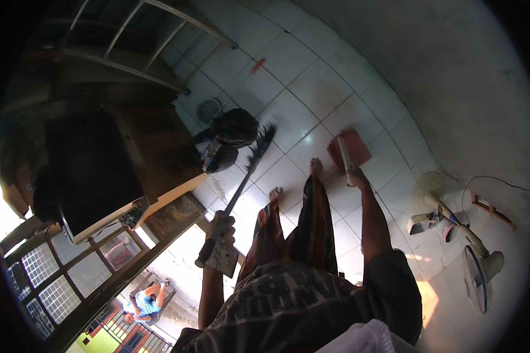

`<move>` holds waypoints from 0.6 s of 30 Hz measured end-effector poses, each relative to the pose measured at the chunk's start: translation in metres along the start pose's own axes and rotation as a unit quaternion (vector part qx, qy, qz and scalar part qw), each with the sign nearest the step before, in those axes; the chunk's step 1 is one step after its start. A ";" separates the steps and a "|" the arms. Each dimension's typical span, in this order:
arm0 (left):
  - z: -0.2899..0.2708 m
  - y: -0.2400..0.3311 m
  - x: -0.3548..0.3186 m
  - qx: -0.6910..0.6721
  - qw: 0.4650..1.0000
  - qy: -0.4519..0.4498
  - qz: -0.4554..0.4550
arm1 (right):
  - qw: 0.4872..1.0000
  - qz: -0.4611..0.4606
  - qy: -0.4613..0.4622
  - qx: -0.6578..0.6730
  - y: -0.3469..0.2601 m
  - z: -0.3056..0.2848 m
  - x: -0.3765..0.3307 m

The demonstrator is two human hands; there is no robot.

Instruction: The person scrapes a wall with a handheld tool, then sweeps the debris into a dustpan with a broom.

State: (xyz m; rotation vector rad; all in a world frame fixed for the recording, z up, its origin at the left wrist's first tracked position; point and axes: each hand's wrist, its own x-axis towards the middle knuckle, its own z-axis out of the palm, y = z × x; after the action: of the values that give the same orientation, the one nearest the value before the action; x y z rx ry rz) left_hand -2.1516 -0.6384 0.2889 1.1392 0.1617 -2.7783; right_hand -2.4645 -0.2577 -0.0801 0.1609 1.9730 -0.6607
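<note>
My left hand (220, 228) is closed round the dark handle of a broom (241, 187). The broom's head, with ragged black bristles, points up and away, close to a black plastic bag (235, 126). A pale patterned flat piece (225, 257) shows just below that hand; whether I hold it too, I cannot tell. In my right hand (354, 176) is the pale handle of a red dustpan (353, 150), fingers wrapped round it. The dustpan is low, near the tiled floor (294, 106), ahead of my bare right foot (316, 167); whether it touches the tiles is unclear.
A wooden cabinet (159, 141) with a dark screen-like panel stands at left. Upper left is a ladder-like frame (123, 65). A small red piece (258, 65) lies on the tiles. At right are a standing fan (477, 276) and a wooden bracket (492, 210). A person (144, 303) sits outside, lower left.
</note>
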 end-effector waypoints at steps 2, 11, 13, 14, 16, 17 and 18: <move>0.007 -0.008 0.002 -0.001 0.998 0.052 0.038 | 0.987 -0.098 0.025 -0.121 0.000 0.003 0.017; 0.055 -0.027 0.034 0.029 0.998 0.002 0.058 | 0.980 -0.028 0.142 -0.140 -0.009 0.025 0.007; 0.066 -0.028 0.046 0.036 0.999 -0.009 0.030 | 0.965 -0.018 0.158 -0.211 -0.010 0.014 -0.007; 0.073 -0.029 0.052 0.064 0.997 0.027 0.015 | 0.951 0.007 0.183 -0.247 -0.014 0.008 -0.015; 0.090 -0.034 0.061 0.063 0.995 0.072 -0.021 | 0.890 0.100 0.231 -0.380 -0.033 -0.005 -0.037; 0.099 -0.035 0.069 0.071 0.992 0.071 -0.077 | 0.838 0.039 0.286 -0.463 -0.046 -0.013 -0.052; 0.110 -0.035 0.079 0.060 0.988 0.042 -0.138 | 0.878 -0.047 0.248 -0.408 -0.066 -0.016 -0.067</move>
State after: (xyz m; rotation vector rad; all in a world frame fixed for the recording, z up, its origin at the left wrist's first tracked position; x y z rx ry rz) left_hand -2.2887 -0.6264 0.3131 1.3600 0.1752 -3.0169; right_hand -2.4703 -0.2937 0.0077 -0.3198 2.5990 0.2328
